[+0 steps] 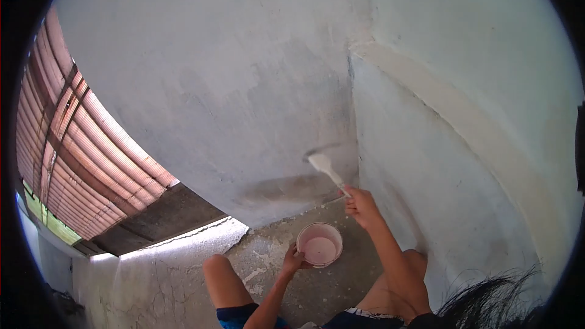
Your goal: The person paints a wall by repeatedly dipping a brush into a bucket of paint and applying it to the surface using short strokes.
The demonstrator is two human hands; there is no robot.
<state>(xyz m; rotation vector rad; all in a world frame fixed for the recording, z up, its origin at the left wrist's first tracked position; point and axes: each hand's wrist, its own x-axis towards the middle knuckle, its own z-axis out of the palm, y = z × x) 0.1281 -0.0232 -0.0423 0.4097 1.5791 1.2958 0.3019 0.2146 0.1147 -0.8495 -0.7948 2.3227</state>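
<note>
My right hand (361,206) is closed round the handle of a paintbrush (324,166). The brush tilts up and to the left, its bristles at the lower part of the grey wall (244,109), close to the corner. A dark, wet-looking streak shows at the bristle end. My left hand (293,261) grips the left side of a pale plastic bucket (319,229), fingers at its rim. Inside the bucket, pinkish-white liquid (320,250) covers the bottom. The bucket is between my knees, above the concrete floor.
A second wall (414,164) with a curved ledge (445,97) rises on the right. To the left is an opening with corrugated sheeting (91,158) and a dark sill-like strip (164,219). The stained concrete floor (268,256) lies below. Hair hangs in at lower right.
</note>
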